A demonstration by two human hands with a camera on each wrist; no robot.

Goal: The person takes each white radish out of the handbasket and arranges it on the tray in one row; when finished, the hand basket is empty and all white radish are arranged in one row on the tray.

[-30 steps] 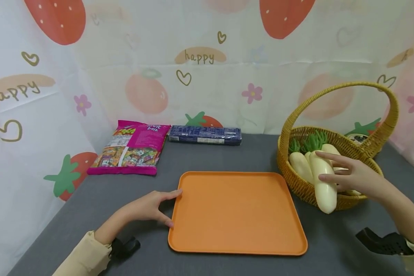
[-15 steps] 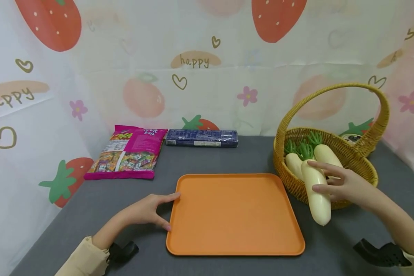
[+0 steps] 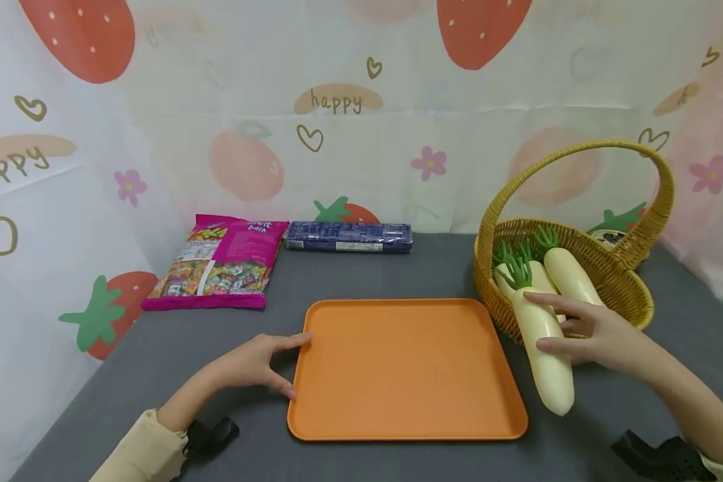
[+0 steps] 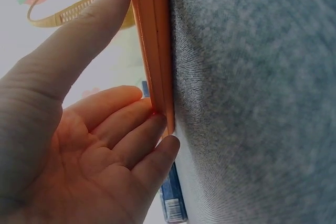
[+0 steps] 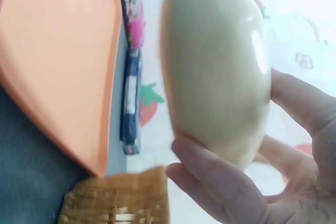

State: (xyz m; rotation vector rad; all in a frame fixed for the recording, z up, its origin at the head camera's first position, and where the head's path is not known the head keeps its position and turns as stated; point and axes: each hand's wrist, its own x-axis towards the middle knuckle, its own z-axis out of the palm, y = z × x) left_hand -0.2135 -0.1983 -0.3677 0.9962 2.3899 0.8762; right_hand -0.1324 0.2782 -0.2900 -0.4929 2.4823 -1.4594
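A white radish [image 3: 545, 361] with green leaf stubs hangs tilted over the front left rim of the wicker basket [image 3: 635, 294], gripped by my right hand [image 3: 602, 338] between thumb and fingers. In the right wrist view the radish [image 5: 215, 66] fills the middle, and fingers wrap both its sides. More white radishes [image 3: 572, 274] lie inside the basket. At the left rim of the orange tray [image 3: 406, 368], my left hand [image 3: 247, 365] touches the edge with spread thumb and fingers. The left wrist view has these fingers nearly straight against the tray's side [image 4: 155, 51].
A pink bag of wrapped candies [image 3: 225, 264] lies at the back left. Beside it is a dark blue packet [image 3: 349, 237]. Behind the basket, a round container [image 3: 608, 236] shows partly. A printed curtain [image 3: 361, 154] borders the grey table [image 3: 241, 455].
My right hand has drawn the radish out of the basket, leftward and toward me, so its leaves now show. My left hand has stayed on the tray's edge. The head view has shifted slightly.
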